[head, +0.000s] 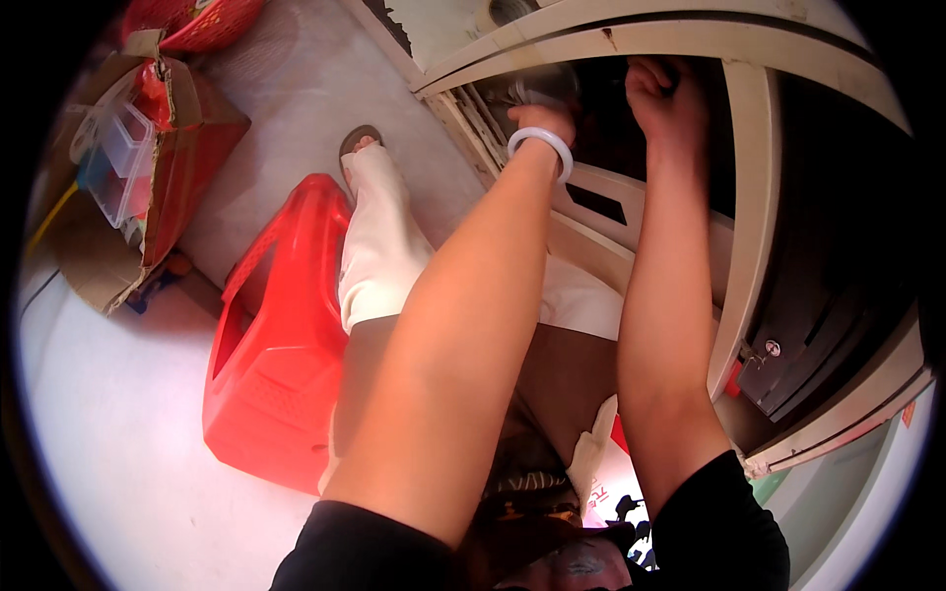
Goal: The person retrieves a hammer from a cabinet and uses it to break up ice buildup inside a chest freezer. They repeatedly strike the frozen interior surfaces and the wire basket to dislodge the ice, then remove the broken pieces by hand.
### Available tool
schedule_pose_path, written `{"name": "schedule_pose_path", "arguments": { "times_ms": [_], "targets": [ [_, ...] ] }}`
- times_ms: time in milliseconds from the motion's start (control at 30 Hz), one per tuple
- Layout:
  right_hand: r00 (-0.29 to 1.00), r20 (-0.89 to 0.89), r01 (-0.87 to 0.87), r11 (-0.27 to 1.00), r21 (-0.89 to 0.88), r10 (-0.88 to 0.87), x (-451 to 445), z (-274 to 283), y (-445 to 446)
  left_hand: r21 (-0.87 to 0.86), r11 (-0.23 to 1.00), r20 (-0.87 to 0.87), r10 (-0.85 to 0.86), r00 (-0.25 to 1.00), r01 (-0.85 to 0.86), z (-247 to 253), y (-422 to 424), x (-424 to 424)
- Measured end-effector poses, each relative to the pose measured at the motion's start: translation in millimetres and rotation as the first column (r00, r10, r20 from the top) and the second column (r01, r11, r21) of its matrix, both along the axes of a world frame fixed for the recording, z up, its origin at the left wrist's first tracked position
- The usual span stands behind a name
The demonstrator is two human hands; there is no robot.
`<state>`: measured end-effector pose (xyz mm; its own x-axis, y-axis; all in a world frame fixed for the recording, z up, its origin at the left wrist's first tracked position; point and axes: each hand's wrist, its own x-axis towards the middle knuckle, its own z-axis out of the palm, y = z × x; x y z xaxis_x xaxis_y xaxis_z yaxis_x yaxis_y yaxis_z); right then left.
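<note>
My left hand point(543, 120), with a pale bangle point(545, 142) on the wrist, reaches into the dark opening of a cream-framed cabinet point(754, 185). Just beyond it is a blurred, see-through object point(545, 83), perhaps glass or clear plastic; my fingers are partly hidden against it, so a grip cannot be made out. To the right, my right hand point(669, 96) is inside the same opening, below the top rail. Its fingers are curled in, and shadow hides whether anything lies in them.
A red plastic stool point(284, 369) lies tipped beside my leg. On the left stands an open cardboard box point(196, 125) with clear plastic containers point(122, 162), near a red basket point(214, 26). A dark panel with a lock and keys point(772, 348) sits low at right.
</note>
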<state>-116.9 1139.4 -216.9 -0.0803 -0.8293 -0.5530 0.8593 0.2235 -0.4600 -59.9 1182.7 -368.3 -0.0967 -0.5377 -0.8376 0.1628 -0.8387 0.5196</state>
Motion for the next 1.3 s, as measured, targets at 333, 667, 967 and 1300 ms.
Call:
{"name": "schedule_pose_path", "arguments": {
  "times_ms": [333, 667, 967, 1300],
  "targets": [
    [0.992, -0.082, -0.075, 0.980, 0.184, 0.091, 11, 10, 36, 0.029, 0.989, -0.280, 0.149, 0.949, -0.146, -6, 12, 5],
    [0.544, -0.839, 0.081, 0.996, 0.022, -0.025, 29, -10, -6, 0.261, 0.925, -0.489, 0.374, 0.788, -0.277, 35, 6, 27],
    [0.118, -0.986, -0.098, 0.989, 0.108, 0.119, 30, -11, -7, -0.190, 0.982, -0.084, -0.033, 0.996, 0.017, 24, -1, 13],
    [-0.560, -0.828, -0.298, 0.927, 0.228, 0.024, 14, -22, -1, 0.013, 0.995, -0.077, 0.099, 0.992, -0.098, 88, -11, 28]
  ]
}}
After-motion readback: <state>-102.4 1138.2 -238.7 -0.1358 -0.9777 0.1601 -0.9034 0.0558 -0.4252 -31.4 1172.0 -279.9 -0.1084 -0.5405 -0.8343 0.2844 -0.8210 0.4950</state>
